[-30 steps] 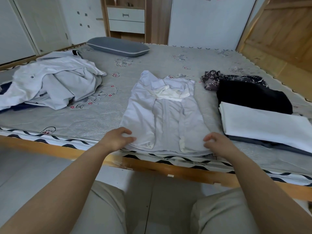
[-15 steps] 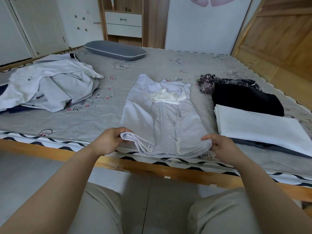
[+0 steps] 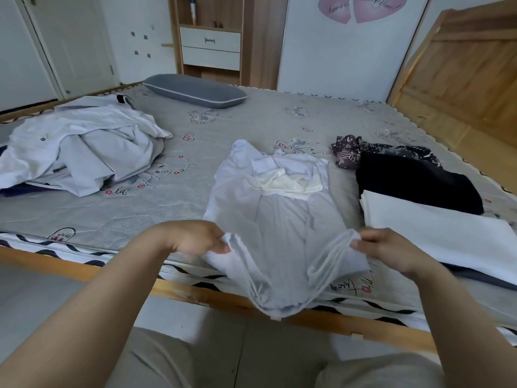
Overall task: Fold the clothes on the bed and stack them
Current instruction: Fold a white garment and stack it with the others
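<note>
Pinching the near hem of the white garment [image 3: 277, 219], the left hand [image 3: 195, 238] and the right hand [image 3: 389, 249] each held 1 corner raised above the bed's [image 3: 237, 130] near edge, so the hem sagged between them over the wooden bed frame [image 3: 195, 296]. Both grips were closed on the cloth, fingers curled around bunched fabric. The garment's far part lay flat on the mattress, collar end away from the person. Just right of it sat a stack with a white folded piece [image 3: 436, 233] on top, beside a black garment [image 3: 414, 182]. An unfolded white heap [image 3: 81, 147] lay far left, a grey pillow [image 3: 194, 91] beyond.
</note>
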